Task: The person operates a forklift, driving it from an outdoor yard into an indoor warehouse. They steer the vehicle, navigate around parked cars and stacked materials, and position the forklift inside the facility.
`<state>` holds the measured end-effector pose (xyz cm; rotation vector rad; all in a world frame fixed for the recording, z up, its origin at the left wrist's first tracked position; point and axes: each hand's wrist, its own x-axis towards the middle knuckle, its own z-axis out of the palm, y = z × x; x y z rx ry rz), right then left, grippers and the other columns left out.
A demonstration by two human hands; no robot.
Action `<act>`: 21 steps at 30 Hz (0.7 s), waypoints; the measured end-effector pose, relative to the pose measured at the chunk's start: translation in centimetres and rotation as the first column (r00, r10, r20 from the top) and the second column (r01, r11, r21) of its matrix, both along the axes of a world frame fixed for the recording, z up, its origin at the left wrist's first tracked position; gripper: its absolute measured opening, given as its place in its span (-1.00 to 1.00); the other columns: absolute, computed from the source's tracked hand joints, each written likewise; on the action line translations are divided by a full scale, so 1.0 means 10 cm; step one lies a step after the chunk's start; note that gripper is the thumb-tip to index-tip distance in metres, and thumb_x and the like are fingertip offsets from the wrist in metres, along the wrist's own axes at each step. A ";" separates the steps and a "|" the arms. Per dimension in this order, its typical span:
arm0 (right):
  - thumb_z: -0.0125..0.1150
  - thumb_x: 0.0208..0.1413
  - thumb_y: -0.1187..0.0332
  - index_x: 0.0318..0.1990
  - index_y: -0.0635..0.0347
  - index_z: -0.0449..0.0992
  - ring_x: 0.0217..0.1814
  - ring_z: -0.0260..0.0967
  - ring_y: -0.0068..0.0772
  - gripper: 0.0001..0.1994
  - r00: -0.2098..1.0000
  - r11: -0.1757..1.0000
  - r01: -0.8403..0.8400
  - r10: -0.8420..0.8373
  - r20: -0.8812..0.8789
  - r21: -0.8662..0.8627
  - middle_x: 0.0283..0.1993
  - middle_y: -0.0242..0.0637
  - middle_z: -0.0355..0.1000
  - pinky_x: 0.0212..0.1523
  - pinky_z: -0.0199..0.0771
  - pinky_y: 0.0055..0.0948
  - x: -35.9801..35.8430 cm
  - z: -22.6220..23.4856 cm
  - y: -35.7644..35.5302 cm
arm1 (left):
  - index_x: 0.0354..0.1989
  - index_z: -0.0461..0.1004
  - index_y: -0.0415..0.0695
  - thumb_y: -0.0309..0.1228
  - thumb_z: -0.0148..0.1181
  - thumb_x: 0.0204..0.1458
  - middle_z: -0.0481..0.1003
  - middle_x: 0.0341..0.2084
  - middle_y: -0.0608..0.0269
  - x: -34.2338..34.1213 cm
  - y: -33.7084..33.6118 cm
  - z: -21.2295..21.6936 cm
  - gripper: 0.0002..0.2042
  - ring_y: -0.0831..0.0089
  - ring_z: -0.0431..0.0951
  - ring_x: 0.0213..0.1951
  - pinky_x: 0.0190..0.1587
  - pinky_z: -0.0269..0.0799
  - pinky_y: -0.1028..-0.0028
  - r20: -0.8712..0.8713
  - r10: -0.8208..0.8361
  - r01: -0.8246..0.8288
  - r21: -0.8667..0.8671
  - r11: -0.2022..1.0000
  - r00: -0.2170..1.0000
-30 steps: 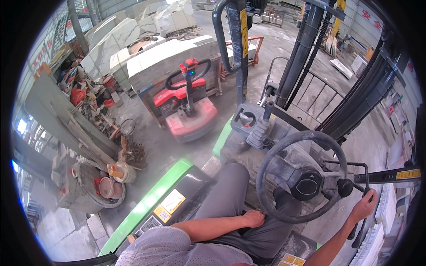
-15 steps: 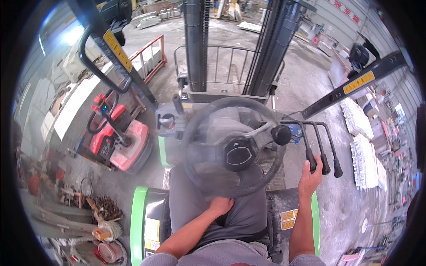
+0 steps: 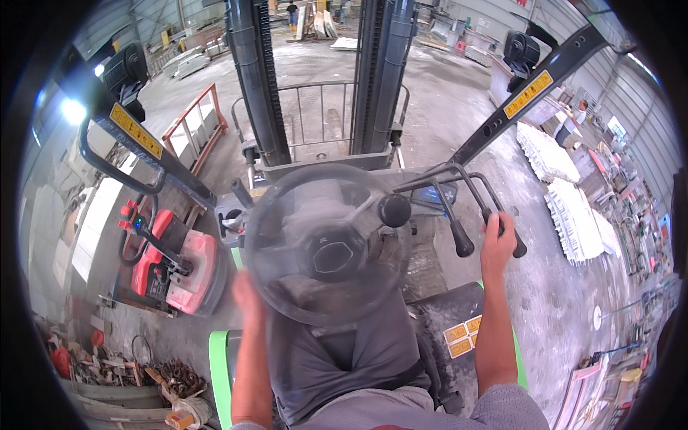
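Seated behind a forklift mast (image 3: 322, 79), grey and upright, dead ahead. Below it, wheel (image 3: 326, 247), blurred, with black knob (image 3: 394, 210) at upper right. Red pallet truck (image 3: 172, 261) parked on floor to the left. Right hand (image 3: 497, 240), grip clenched on a lever (image 3: 502, 222). Left hand (image 3: 247, 297) blurred at wheel's lower-left rim; grip: cannot tell.

L hand (image 3: 247, 297) has come up off the lap to the wheel (image 3: 326, 244) rim, blurred. Wheel knob (image 3: 394, 210) swung to upper right. R hand (image 3: 497, 240) now grips a lever (image 3: 502, 222).
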<state>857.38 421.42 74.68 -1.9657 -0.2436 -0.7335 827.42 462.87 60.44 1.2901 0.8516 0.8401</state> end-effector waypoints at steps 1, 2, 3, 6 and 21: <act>0.16 0.36 0.19 -0.02 0.33 0.55 -0.38 0.55 -0.09 -0.68 0.998 1.000 0.020 -0.019 0.056 -0.019 -0.46 -0.15 0.55 -0.18 0.52 -0.24 0.10 0.08 0.06 | 0.09 0.53 -0.25 -0.01 -0.03 0.39 0.56 -0.10 0.17 0.03 0.18 0.15 -0.50 0.43 0.53 -0.19 -0.20 0.44 0.39 0.065 0.040 -0.043 0.042 0.998 0.997; 0.16 0.35 0.18 -0.04 0.33 0.56 -0.37 0.56 -0.06 -0.67 0.997 0.995 0.048 -0.042 0.065 -0.087 -0.44 -0.12 0.56 -0.18 0.52 -0.20 0.18 0.17 0.11 | 0.18 0.47 -0.25 0.05 -0.07 0.39 0.54 -0.03 0.14 0.07 0.31 0.28 -0.44 0.42 0.52 -0.22 -0.21 0.44 0.40 0.167 0.029 -0.024 -0.030 0.999 0.986; 0.16 0.35 0.17 -0.07 0.32 0.58 -0.36 0.57 -0.02 -0.67 0.994 0.990 0.068 -0.056 0.097 -0.124 -0.42 -0.08 0.57 -0.18 0.52 -0.17 0.25 0.27 0.16 | 0.19 0.45 -0.26 0.05 -0.11 0.41 0.54 -0.04 0.15 0.12 0.40 0.37 -0.44 0.44 0.51 -0.22 -0.21 0.44 0.40 0.191 0.084 -0.087 0.003 0.996 0.978; 0.17 0.33 0.16 -0.13 0.30 0.60 -0.29 0.58 0.08 -0.68 0.994 0.988 0.063 -0.051 0.094 -0.138 -0.36 0.01 0.59 -0.16 0.51 -0.10 0.37 0.53 0.29 | 0.20 0.45 -0.27 0.00 -0.14 0.44 0.55 -0.01 0.13 0.26 0.57 0.53 -0.46 0.48 0.49 -0.18 -0.19 0.44 0.43 0.272 -0.025 -0.009 0.123 0.992 0.962; 0.25 0.25 0.21 -0.18 0.22 0.57 -0.29 0.57 0.11 -0.76 0.965 0.991 0.119 -0.100 0.244 -0.065 -0.32 -0.03 0.59 -0.27 0.56 -0.06 0.47 0.43 0.53 | -0.04 0.56 -0.34 -0.46 0.21 0.15 0.62 -0.21 0.14 0.78 1.56 -0.32 -0.74 0.38 0.61 -0.26 -0.14 0.58 0.36 0.058 -0.177 0.119 0.541 0.832 0.982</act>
